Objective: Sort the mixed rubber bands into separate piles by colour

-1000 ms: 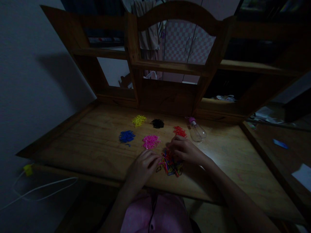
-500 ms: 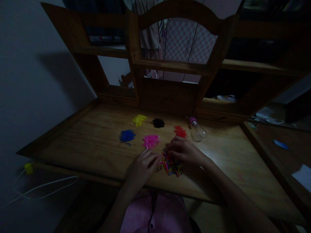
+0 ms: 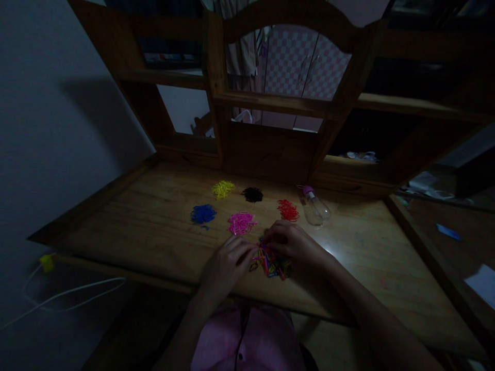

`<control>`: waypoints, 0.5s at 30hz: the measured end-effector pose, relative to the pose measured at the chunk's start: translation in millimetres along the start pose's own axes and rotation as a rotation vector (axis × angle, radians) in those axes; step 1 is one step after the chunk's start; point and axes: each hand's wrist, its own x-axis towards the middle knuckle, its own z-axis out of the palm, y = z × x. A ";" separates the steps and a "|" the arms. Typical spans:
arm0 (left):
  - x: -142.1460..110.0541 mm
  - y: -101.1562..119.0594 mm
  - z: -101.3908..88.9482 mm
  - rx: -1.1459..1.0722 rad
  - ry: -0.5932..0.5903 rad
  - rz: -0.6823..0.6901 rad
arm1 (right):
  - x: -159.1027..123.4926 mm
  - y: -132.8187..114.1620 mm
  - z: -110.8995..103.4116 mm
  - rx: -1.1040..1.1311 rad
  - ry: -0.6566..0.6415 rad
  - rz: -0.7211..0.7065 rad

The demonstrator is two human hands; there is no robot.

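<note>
From my view I see the left hand (image 3: pixel 232 257) at the left edge of a mixed pile (image 3: pixel 275 266) of small coloured pieces and the right hand (image 3: pixel 292 241) over its far side, fingers of both bent in narrow, though I cannot tell whether either holds a piece. The mixed pile lies near the front edge of the wooden surface (image 3: pixel 147 216). Beyond it sit 5 single-colour piles, yellow, black, blue, pink and red, with 1 clear bottle (image 3: pixel 319 212) lying just right of the red.
</note>
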 end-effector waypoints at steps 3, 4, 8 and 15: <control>0.0 -0.4 0.2 0.001 0.005 0.004 | 0.6 1.3 2.3 0.009 -0.013 0.008; -0.2 -0.7 0.2 0.002 0.005 0.005 | 0.7 1.9 3.1 0.009 -0.015 0.015; -0.9 -2.0 0.7 0.009 -0.002 0.002 | 0.1 3.3 5.3 -0.004 -0.030 0.042; -1.0 -4.1 2.8 0.012 -0.011 0.003 | -2.2 1.5 4.9 -0.022 -0.056 0.046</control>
